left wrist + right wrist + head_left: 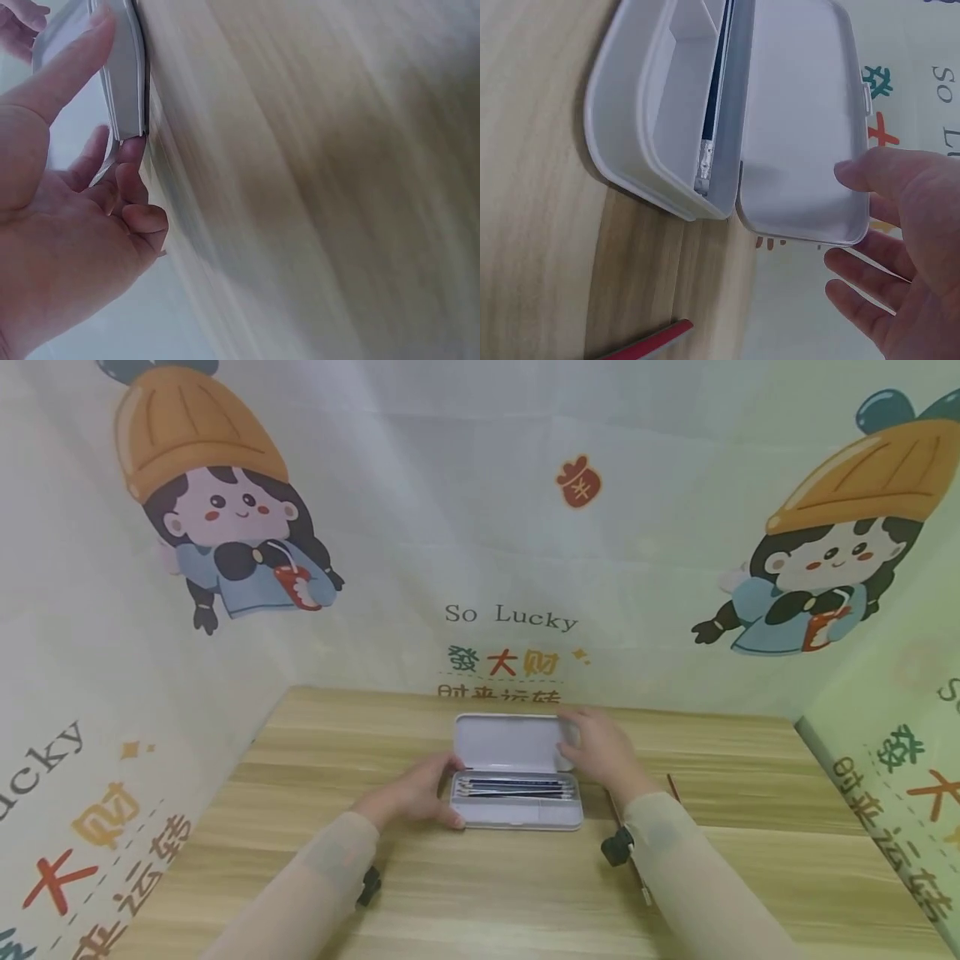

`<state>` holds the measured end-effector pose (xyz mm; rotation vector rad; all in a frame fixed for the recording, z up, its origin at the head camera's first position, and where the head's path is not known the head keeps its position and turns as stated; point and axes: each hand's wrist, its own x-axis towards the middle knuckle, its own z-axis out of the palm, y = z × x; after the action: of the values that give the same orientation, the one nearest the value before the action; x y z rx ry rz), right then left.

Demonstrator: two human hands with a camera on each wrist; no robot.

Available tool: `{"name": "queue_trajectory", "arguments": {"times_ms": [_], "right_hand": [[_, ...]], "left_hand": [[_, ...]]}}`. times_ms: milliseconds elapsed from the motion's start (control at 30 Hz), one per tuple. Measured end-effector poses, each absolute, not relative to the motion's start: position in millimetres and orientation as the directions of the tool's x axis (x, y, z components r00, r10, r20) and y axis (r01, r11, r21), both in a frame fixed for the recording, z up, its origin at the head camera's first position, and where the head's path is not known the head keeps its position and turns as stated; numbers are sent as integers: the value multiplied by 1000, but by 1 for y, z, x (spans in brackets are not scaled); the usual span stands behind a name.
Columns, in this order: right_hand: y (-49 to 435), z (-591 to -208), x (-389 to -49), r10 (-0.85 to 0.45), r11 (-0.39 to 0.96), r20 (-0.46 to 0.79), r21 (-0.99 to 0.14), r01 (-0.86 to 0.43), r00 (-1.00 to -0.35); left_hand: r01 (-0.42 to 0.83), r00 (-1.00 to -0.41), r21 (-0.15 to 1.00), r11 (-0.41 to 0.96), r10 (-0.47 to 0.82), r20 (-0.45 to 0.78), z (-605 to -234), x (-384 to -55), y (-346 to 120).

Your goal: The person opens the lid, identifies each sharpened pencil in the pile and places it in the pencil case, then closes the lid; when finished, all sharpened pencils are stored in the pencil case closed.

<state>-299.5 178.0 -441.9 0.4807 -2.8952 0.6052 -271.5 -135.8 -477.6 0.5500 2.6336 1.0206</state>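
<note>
A white pencil case (495, 815) lies open on the wooden table, its lid (502, 742) raised at the back. Several dark pencils (513, 787) lie lengthwise in the rear compartment, while the front compartment shows bare. My left hand (412, 789) holds the case's left end, with the thumb along the front and fingers round the far corner; the left wrist view shows the thumb over the rim. At the lid's upper right corner, my right hand (603, 747) pinches the edge. In the right wrist view the thumb presses the lid's inner face (802, 112), with fingers behind it.
To the right of the case lies a red stick (649, 343), seen in the right wrist view. Another slim stick (646, 893) is partly hidden under the right forearm. A printed cloth (510, 552) hangs behind and on both sides of the table (480, 893).
</note>
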Motion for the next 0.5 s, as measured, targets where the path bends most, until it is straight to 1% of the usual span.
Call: {"name": "queue_trajectory", "arguments": {"times_ms": [233, 500], "right_hand": [[183, -436, -288, -266, 817, 220, -466, -341, -938], [187, -434, -271, -258, 782, 256, -510, -357, -932]], "left_hand": [[249, -902, 736, 629, 428, -61, -475, -271, -134], [227, -901, 748, 623, 426, -81, -476, -271, -133]]}}
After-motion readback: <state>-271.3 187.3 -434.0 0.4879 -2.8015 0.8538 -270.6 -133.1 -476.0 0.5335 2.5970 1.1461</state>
